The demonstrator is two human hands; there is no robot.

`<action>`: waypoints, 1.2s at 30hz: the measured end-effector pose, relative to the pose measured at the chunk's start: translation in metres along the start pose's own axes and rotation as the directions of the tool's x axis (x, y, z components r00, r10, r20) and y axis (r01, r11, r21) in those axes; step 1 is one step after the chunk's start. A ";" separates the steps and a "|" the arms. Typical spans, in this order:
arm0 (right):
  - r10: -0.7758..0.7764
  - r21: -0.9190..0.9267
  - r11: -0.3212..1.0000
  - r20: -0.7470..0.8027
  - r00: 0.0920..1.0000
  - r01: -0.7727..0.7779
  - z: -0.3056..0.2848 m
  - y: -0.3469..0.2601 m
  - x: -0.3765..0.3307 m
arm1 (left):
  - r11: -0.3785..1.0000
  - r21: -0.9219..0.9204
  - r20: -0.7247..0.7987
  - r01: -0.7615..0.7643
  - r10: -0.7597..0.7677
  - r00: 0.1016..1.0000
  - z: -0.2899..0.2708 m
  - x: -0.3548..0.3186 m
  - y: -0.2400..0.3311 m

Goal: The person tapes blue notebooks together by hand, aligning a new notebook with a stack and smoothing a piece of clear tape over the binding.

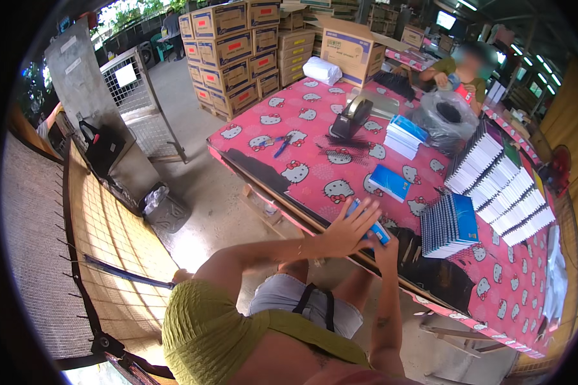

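Observation:
My right hand (386, 251) grips the near end of a small blue-covered notebook (380, 232) at the table's near edge. Across its top lies my left hand (354, 230), fingers stretched out flat; part of the notebook is hidden beneath. Just beyond the hands, another blue notebook (390, 183) rests flat on the pink patterned tablecloth (337, 189). To the right stands a stack of blue spiral-bound notebooks (451, 226), their black coils facing left. Farther back is a pile of blue-covered booklets (404, 137).
Blue-handled pliers (280, 147), loose black coils (347, 149) and a tape dispenser (353, 117) lie toward the back. Tall notebook stacks (498, 183) fill the right side. A plastic bag (444, 119) sits before a co-worker (465, 70). Cartons (231, 54) stand behind the table.

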State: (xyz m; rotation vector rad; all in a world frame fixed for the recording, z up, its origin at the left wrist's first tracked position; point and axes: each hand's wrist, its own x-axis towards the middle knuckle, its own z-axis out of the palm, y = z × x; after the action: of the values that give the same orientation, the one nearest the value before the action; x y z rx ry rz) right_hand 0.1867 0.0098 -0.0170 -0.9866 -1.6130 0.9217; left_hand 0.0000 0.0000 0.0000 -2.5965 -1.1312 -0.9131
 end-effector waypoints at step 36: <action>0.077 0.012 0.997 -0.019 0.997 -0.077 -0.010 -0.001 -0.004 | 0.834 -0.550 0.269 -0.053 0.237 0.933 -0.057 0.076 -0.062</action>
State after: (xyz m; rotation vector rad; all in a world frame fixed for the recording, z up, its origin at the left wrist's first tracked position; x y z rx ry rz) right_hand 0.1972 0.0072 -0.0156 -1.0531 -1.5608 0.9696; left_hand -0.0311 0.0681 0.0850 -3.3457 -0.7937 -0.8819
